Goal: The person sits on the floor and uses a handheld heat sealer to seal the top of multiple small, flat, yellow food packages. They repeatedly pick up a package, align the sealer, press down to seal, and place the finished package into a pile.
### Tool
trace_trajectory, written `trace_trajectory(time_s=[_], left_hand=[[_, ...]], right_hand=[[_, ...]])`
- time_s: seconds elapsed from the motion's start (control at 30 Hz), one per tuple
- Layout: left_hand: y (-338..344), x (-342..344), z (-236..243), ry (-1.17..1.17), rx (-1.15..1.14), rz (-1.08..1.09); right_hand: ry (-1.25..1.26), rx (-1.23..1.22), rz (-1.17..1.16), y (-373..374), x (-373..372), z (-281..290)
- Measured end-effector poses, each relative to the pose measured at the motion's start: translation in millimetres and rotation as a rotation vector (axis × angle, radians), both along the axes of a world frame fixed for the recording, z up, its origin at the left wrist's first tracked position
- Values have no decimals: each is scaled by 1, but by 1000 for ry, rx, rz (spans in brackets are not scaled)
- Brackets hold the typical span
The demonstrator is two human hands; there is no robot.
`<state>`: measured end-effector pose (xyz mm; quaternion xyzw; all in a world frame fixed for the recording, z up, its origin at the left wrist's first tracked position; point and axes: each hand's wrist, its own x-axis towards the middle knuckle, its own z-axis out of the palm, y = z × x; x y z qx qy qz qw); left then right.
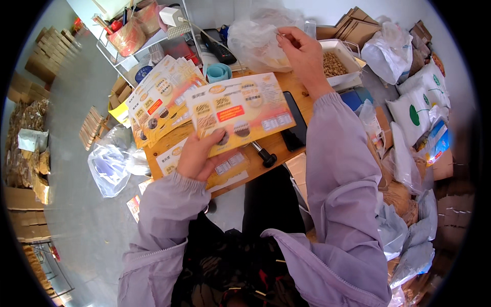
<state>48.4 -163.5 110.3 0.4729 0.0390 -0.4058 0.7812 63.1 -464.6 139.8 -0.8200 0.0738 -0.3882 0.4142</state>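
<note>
My left hand is closed on the lower left edge of a flat, printed orange-and-cream packet, tilted above the wooden table. The thumb lies on its front face; most of the fingers are hidden behind it. Farther out, my right hand pinches the edge of a crumpled clear plastic bag at the back of the table. Matching packets lie in an overlapping stack to the left. Another packet rests flat under my left hand, partly covered by it.
A black phone and a black-knobbed metal tool lie at the right table edge. Behind are a white box of brown pellets, a blue tape roll and a wire shelf. Filled white bags crowd the right side.
</note>
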Motion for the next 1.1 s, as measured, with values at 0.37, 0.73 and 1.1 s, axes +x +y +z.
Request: trace_trajectory(time_s=[0.37, 0.73, 1.1], left_hand=[[-59, 39, -12, 53, -62, -126], [-76, 86, -17, 109, 123, -268], [-76, 91, -18, 77, 177, -265]], right_hand=[[149, -481, 164, 16, -10, -41], [297, -599, 275, -11, 24, -84], [506, -665, 402, -16, 34, -100]])
